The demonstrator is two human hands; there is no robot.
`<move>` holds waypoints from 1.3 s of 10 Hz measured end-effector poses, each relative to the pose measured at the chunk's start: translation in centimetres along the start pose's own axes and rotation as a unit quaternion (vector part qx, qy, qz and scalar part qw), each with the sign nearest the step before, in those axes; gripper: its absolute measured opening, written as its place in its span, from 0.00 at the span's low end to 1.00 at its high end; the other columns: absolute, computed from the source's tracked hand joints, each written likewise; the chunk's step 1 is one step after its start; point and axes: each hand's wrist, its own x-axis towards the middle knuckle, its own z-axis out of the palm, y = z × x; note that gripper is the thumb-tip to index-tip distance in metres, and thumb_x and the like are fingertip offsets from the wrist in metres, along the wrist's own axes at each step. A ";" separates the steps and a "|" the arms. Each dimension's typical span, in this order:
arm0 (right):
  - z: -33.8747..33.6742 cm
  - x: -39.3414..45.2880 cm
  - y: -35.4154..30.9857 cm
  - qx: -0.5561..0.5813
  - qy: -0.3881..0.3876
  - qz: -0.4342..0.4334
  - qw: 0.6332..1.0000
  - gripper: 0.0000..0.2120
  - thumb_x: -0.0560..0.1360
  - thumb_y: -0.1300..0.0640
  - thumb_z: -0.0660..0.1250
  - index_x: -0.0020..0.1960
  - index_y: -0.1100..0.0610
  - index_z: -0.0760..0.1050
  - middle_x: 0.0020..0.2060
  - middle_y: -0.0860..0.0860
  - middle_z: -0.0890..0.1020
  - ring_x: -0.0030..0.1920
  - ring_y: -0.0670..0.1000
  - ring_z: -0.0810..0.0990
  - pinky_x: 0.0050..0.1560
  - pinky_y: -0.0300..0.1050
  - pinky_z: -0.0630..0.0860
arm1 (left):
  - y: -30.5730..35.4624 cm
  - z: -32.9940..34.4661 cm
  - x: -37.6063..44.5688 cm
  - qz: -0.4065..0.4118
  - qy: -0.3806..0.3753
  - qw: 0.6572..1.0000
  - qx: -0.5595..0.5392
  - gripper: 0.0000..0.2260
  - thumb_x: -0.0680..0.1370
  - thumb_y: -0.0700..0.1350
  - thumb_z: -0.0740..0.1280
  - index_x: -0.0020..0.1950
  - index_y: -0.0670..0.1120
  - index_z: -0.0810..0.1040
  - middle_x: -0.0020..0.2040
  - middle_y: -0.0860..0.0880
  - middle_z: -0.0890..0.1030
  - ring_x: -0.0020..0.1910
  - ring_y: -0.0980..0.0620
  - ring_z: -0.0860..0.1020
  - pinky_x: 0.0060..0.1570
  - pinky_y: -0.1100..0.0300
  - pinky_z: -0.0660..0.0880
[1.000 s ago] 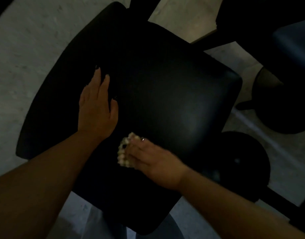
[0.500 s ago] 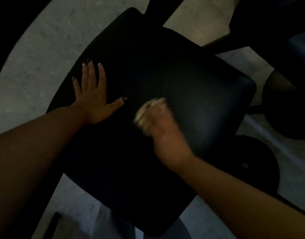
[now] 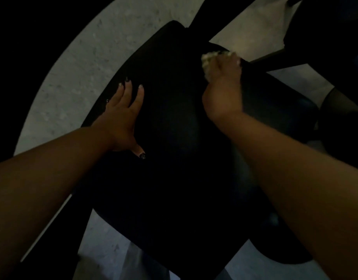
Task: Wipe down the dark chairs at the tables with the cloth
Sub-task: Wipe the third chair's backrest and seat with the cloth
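Over the dark chair [image 3: 174, 138], the right hand [image 3: 222, 87] is bunching the cloth [image 3: 208, 59] at its far edge in curled fingers while the left hand [image 3: 121, 116] is lying flat, fingers spread.

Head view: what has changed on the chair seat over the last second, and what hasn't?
The right hand, gripping the cloth, swept from the near part of the chair seat across to its far edge. The left hand spread its fingers, shifting a little on the seat's left side. Unchanged: the cloth is held in the right hand, the left hand rests flat on the seat, nothing let go.
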 end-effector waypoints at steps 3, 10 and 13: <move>0.9 -6.2 0.6 0.025 -0.086 -0.193 0.977 0.23 0.77 0.67 0.56 0.71 0.66 0.64 0.71 0.67 0.63 0.73 0.69 0.56 0.73 0.55 0.45 | 1.2 -0.6 0.0 -0.018 -0.013 0.999 0.039 0.72 0.53 0.58 0.83 0.77 0.46 0.31 0.76 0.40 0.30 0.75 0.40 0.31 0.74 0.39 0.41; 0.5 -22.8 7.1 0.237 0.119 0.618 0.741 0.17 0.76 0.67 0.56 0.60 0.62 0.77 0.55 0.63 0.80 0.58 0.64 0.76 0.57 0.49 0.71 | 13.9 4.5 0.1 0.130 -0.077 0.979 0.139 0.63 0.61 0.59 0.80 0.73 0.66 0.30 0.70 0.53 0.20 0.70 0.33 0.25 0.65 0.24 0.50; 3.1 -30.2 0.2 0.281 0.158 0.664 0.674 0.13 0.75 0.69 0.57 0.53 0.67 0.78 0.48 0.63 0.81 0.49 0.62 0.78 0.46 0.45 0.70 | 13.6 5.4 0.5 0.121 -0.025 0.985 0.118 0.64 0.56 0.57 0.82 0.74 0.69 0.36 0.75 0.56 0.27 0.73 0.37 0.27 0.65 0.25 0.50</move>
